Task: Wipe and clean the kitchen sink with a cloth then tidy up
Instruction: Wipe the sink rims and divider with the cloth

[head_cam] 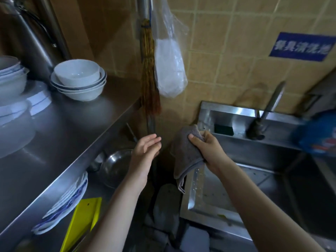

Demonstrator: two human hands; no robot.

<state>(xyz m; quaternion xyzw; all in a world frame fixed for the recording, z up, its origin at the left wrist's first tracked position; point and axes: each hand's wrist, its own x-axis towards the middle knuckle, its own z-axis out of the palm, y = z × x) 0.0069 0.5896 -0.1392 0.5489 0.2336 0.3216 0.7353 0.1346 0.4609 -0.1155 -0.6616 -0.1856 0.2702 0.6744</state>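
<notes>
My right hand (207,148) grips a grey cloth (185,157) above the left rim of the steel sink (198,202). The cloth hangs down from my fingers over the sink's left edge. My left hand (145,151) floats open to the left of the cloth, fingers relaxed, holding nothing, over the gap between the sink and the steel shelf. Drops of water and bits of debris lie on the sink's left rim and front edge. A dark faucet (258,128) stands at the back of the sink.
A steel shelf (76,128) on the left carries stacked white bowls (78,79) and plates. Below it sit a metal bowl (116,166), blue-patterned plates (67,202) and a yellow board (81,220). A brush (150,79) and plastic bag (169,66) hang on the wall. A blue bag (318,133) sits at right.
</notes>
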